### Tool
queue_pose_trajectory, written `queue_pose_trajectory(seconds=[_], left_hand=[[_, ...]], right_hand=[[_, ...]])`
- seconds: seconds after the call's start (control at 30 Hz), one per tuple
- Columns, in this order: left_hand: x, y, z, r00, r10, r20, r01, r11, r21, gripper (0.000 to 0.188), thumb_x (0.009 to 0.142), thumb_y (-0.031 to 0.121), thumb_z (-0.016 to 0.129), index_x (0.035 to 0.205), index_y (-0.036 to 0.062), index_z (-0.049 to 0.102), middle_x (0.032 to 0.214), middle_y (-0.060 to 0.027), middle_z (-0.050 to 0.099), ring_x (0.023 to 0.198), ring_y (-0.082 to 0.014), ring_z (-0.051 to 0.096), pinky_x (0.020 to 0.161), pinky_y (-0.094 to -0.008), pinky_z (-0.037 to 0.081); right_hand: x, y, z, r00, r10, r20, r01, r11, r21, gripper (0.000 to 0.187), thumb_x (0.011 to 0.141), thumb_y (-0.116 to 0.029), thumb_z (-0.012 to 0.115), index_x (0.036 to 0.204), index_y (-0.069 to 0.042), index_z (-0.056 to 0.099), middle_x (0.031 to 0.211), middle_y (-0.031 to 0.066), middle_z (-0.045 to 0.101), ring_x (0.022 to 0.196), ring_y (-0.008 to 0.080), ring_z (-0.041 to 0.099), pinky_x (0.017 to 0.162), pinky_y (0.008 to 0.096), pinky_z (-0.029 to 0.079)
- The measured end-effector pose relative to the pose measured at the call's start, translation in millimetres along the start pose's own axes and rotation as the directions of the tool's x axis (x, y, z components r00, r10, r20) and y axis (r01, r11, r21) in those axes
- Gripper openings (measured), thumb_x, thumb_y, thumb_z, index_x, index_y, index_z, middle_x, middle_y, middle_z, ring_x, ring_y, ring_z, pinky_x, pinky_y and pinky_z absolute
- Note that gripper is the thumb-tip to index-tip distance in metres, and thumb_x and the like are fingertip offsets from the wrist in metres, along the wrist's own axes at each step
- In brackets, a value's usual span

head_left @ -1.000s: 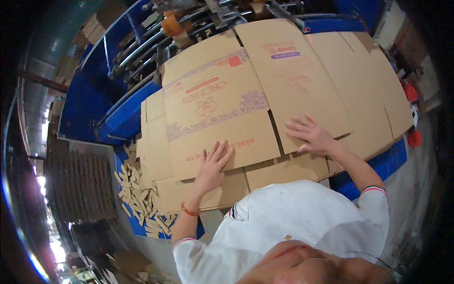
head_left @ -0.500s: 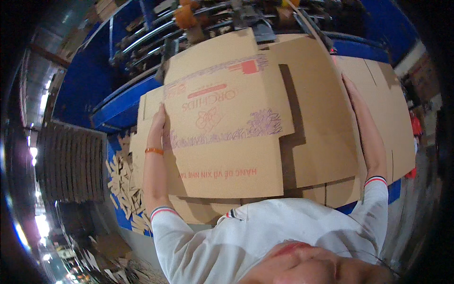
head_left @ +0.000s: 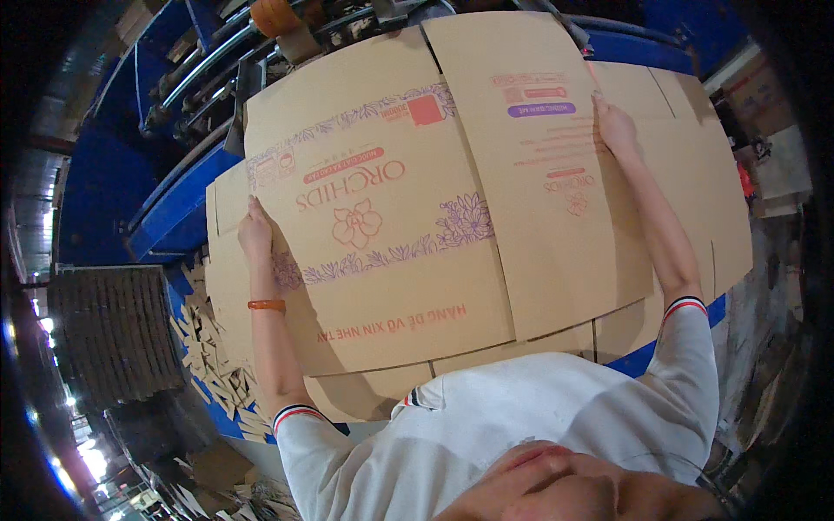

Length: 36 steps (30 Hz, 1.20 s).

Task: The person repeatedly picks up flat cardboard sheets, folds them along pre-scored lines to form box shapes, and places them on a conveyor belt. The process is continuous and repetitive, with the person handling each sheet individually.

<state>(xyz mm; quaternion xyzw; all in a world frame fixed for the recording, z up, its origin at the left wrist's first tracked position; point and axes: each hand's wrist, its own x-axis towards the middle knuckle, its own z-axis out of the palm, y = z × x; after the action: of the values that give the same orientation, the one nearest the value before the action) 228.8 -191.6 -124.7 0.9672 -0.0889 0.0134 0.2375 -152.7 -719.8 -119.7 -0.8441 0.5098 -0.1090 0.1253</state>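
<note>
A large flat cardboard box blank [head_left: 400, 286] spreads across in front of me, printed with a red flower and purple floral bands. Its narrower right panel [head_left: 543, 252] carries red print and a purple bar. At the left edge, my left hand [head_left: 254, 233] is closed with its thumb on top. My right hand [head_left: 615, 128] grips the right edge farther up, also closed. Fingertips under the sheet are hidden. Beneath lie more plain cardboard blanks [head_left: 695, 187], showing at the right and along the near side.
A blue machine [head_left: 187, 204] with metal rods and an orange roller part [head_left: 274, 16] stands along the far side. Cardboard scraps [head_left: 217, 360] are heaped at the left. Beyond them rises a tall stack of cardboard sheets [head_left: 113, 334].
The right panel, shadowed and without visible print before, now lies flatter with its print showing. My left hand has shifted left, and my right hand has moved slightly left and farther away.
</note>
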Motion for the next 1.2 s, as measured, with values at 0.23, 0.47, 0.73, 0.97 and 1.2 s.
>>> queue_pose_trajectory(seconds=[0.23,0.47,0.73,0.97,1.2], left_hand=[[3.1,-11.4,-1.6,0.999,0.023,-0.048,-0.016,0.99,0.137,0.067,0.096,0.05,0.032,0.091,-0.0085,0.066,0.094,-0.0337,0.062,0.096,-0.0462,0.06,0.085,-0.0501,0.046],[-106.5,33.9,-26.8,0.888,0.456,-0.055,-0.456,0.89,0.021,0.05,0.082,0.026,0.063,0.119,-0.0046,0.051,0.114,-0.0234,0.055,0.104,-0.0417,0.053,0.091,-0.048,0.042],[-271.8,11.0,-40.8,0.526,0.843,0.115,-0.85,0.524,0.048,0.087,0.063,0.064,0.071,0.128,0.008,0.054,0.134,-0.0126,0.05,0.126,-0.0306,0.045,0.109,-0.0531,0.027],[-205.3,29.8,-22.7,0.445,0.895,-0.028,-0.892,0.446,0.076,0.072,0.067,0.059,0.071,0.117,0.0085,0.06,0.127,-0.0094,0.056,0.119,-0.0275,0.051,0.105,-0.0523,0.034],[-99.2,81.8,7.2,0.407,0.907,-0.107,-0.891,0.42,0.169,0.071,0.073,0.062,0.063,0.123,0.0125,0.057,0.122,-0.0086,0.059,0.119,-0.0262,0.052,0.107,-0.0575,0.026]], right_hand=[[-26.2,-47.9,-15.4,0.996,-0.044,-0.081,0.035,0.994,-0.102,0.043,0.095,-0.041,0.039,0.099,-0.004,0.062,0.103,0.019,0.062,0.094,0.0417,0.061,0.083,0.0536,0.046],[-209.2,-51.2,-16.5,0.779,-0.619,-0.106,0.607,0.785,-0.122,0.058,0.088,-0.043,0.054,0.133,-0.008,0.046,0.142,0.0141,0.038,0.134,0.0334,0.033,0.108,0.0512,0.028],[-310.9,-17.5,-45.5,0.645,-0.756,0.11,0.764,0.64,-0.079,0.073,0.079,-0.064,0.053,0.133,-0.015,0.05,0.146,0.0106,0.038,0.136,0.0325,0.031,0.109,0.054,0.024],[-234.4,-37.2,-20.1,0.502,-0.857,-0.117,0.852,0.513,-0.102,0.073,0.075,-0.062,0.059,0.13,-0.014,0.054,0.139,0.0092,0.047,0.129,0.0314,0.043,0.104,0.0534,0.033],[-107.8,-76.3,11.2,0.448,-0.854,-0.266,0.836,0.505,-0.213,0.062,0.083,-0.049,0.06,0.132,-0.013,0.052,0.138,0.0098,0.048,0.13,0.0314,0.041,0.105,0.048,0.032]])
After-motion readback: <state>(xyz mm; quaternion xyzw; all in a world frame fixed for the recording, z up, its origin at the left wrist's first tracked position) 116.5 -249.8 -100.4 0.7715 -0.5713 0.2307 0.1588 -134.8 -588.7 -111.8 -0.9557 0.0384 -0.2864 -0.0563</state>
